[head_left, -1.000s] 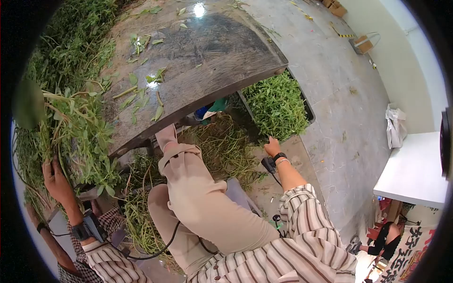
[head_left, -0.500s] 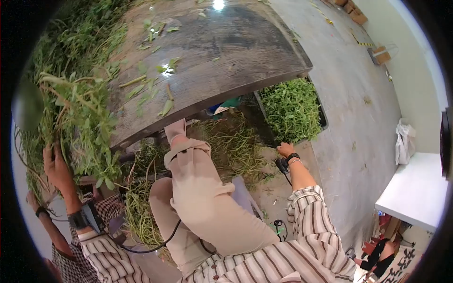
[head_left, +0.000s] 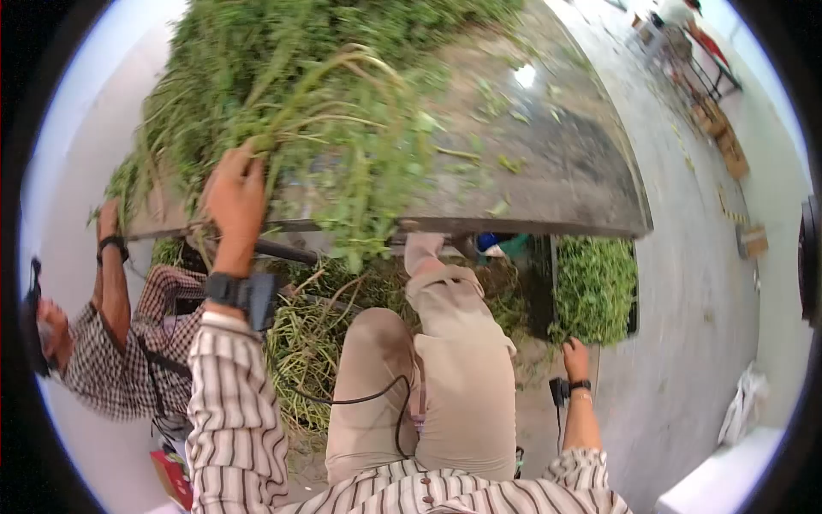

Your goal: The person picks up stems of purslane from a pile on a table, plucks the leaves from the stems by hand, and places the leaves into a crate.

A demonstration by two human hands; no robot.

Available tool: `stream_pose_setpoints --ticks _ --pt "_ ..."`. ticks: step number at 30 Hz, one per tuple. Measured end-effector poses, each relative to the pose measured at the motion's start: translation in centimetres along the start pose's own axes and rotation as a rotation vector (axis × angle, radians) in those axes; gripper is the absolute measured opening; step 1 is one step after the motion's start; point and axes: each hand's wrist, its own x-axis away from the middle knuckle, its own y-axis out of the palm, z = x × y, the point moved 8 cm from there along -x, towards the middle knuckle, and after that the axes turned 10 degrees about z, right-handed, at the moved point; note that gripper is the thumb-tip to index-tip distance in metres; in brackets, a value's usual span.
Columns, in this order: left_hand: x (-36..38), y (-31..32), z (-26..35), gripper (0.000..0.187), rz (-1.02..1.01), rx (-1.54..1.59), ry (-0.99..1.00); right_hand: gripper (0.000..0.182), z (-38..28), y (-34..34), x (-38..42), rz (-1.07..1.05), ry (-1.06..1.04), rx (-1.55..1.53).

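My left hand (head_left: 235, 201) is closed around a bunch of leafy green stems (head_left: 360, 146). The stems arch over the near edge of the dark wooden table (head_left: 548, 180), their leafy ends hanging down. Low on the right, my right hand (head_left: 576, 355) has its fingers curled at the near rim of a dark crate (head_left: 634, 300). Cut greens (head_left: 597, 291) fill this crate, which stands on the floor beside the table. The fingertips of my right hand are partly hidden among the leaves and rim.
A large heap of greens (head_left: 231, 77) covers the table's left part. Discarded stems (head_left: 300, 368) lie under the table by my legs. At left, a co-worker in a checked shirt (head_left: 107, 364) reaches to the heap. Cardboard boxes (head_left: 723, 141) stand along the right wall.
My view has turned to the left. My left hand has carried the bunch of stems rightward over the table edge. My right hand stays at the crate's near rim.
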Motion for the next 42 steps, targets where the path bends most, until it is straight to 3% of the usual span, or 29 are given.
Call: stream_pose_setpoints --ticks 2,4,5,7,12,19,21,23,25,31,33,34,35,37,39,41,42 --pt "-0.2 -0.4 0.2 0.026 -0.016 0.014 -0.063 0.039 -5.6 -2.7 -0.4 -0.031 -0.043 -0.043" --pt "-0.2 -1.0 0.2 0.026 0.029 0.005 -0.103 0.031 -9.0 -4.3 -0.1 -0.081 0.173 -0.353" --pt "-0.2 -0.7 -0.1 0.025 -0.026 0.028 -0.158 0.031 -11.8 -5.7 0.0 -0.069 0.147 -0.352" --pt "-0.1 -0.5 -0.4 0.024 -0.064 0.063 -0.224 0.026 -19.5 -8.5 0.5 -0.074 -0.046 -0.456" --pt "-0.1 -1.3 -0.1 0.021 0.068 0.087 -0.16 0.024 -36.6 -13.9 4.9 -0.192 -0.225 -0.588" --pt "0.1 -1.6 -0.6 0.009 0.13 0.147 -0.182 0.022 -56.2 -13.7 13.0 -0.632 -0.689 -0.661" --pt "0.8 -1.1 -0.5 0.012 0.163 0.164 -0.075 0.022 -60.0 -12.3 14.7 -0.737 -0.659 -0.734" --pt "1.2 -1.2 -0.5 0.02 0.202 0.113 -0.071 0.022 -62.2 -10.8 16.1 -0.849 -0.622 -0.812" --pt "0.8 -0.3 -0.6 0.023 0.009 0.091 -0.132 0.022 -64.1 -9.7 16.2 -0.953 -0.551 -1.048" --pt "0.3 -0.4 -0.6 0.016 0.016 0.109 -0.216 0.022 -67.3 -9.1 15.8 -0.931 -0.572 -1.157" --pt "0.4 0.1 -0.8 0.019 0.005 0.081 -0.21 0.02 -67.9 -9.7 17.8 -0.805 -0.738 -0.878" --pt "0.4 0.2 -0.7 0.022 -0.003 0.054 -0.219 0.02 -68.7 -10.8 19.8 -0.773 -1.015 -0.829" --pt "0.4 0.2 -0.6 0.022 -0.006 0.061 -0.211 0.02 -68.8 -11.1 20.3 -0.763 -1.01 -0.833" --pt "0.3 -0.4 -0.5 0.024 0.008 0.094 -0.202 0.019 -69.1 -14.3 22.8 -0.556 -1.385 -0.936" --pt "0.2 -0.7 -0.4 0.023 0.018 0.095 -0.197 0.017 -68.5 -15.1 22.2 -0.539 -1.346 -0.957" --pt "0.2 -0.8 -0.4 0.023 0.031 0.102 -0.189 0.019 -66.9 -14.7 18.5 -0.431 -0.931 -1.106" --pt "0.2 -0.7 -0.3 0.023 0.03 0.108 -0.187 0.022 -66.6 -14.8 17.0 -0.339 -0.902 -1.105"
